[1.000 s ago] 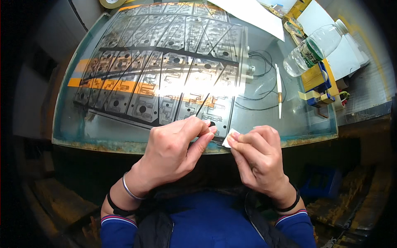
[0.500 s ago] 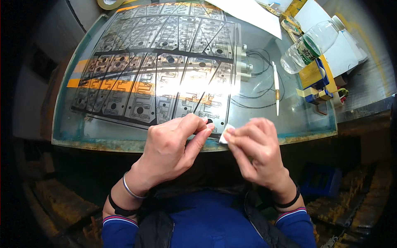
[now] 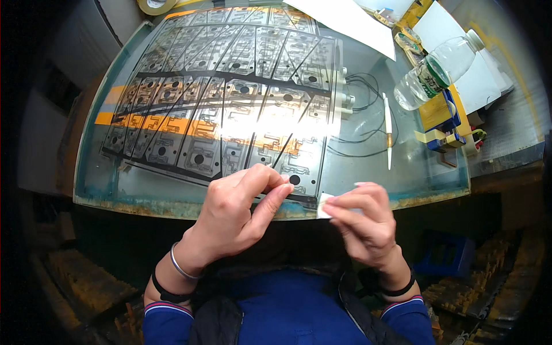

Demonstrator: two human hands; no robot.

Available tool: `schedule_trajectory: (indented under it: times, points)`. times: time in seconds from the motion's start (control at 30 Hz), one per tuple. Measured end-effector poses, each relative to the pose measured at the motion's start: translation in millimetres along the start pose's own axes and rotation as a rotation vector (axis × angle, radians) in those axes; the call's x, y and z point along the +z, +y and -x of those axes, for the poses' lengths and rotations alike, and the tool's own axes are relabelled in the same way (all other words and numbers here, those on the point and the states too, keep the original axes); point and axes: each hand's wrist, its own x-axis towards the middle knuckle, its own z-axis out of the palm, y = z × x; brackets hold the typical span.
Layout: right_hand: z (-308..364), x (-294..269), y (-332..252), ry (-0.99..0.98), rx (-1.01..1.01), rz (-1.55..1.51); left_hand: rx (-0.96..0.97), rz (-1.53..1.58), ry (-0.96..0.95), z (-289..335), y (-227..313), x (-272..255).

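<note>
A large transparent film sheet (image 3: 230, 117) printed with dark circuit-like patterns lies on the glass tabletop. Over its near edge, my left hand (image 3: 236, 207) is closed in a pinch, thumb against forefinger. Whatever those fingertips hold, if anything, is too small to make out. To its right, beyond the glass's front edge, my right hand (image 3: 368, 221) pinches a small white folded wipe (image 3: 324, 206); whether it is cloth or paper does not show. A gap separates the two hands. Bright glare covers the middle of the film.
On the glass to the right lie a white pen-like tool (image 3: 388, 132) and thin black cables (image 3: 362, 152). A clear plastic bottle (image 3: 422, 80) leans toward a blue tape dispenser (image 3: 447, 140). White paper (image 3: 351, 23) and a tape roll (image 3: 156, 6) are farther back.
My right hand has moved slightly right and toward me with the white wipe, widening the gap between the hands. The left hand keeps its pinch. The whole view has shifted a little.
</note>
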Motion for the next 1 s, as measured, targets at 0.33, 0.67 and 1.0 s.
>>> schedule_trajectory:
  times: [0.33,0.67,1.0]
  points:
    - [-28,23,-9,-0.014,-0.043,-0.026,0.058,-0.126,0.035,0,1,3]
    - [-12,2,-13,-0.038,-0.013,0.065,0.105,-0.123,0.051,1,-1,4]
    - [-47,19,16,0.117,0.047,0.178,0.095,-0.192,0.065,4,0,8]
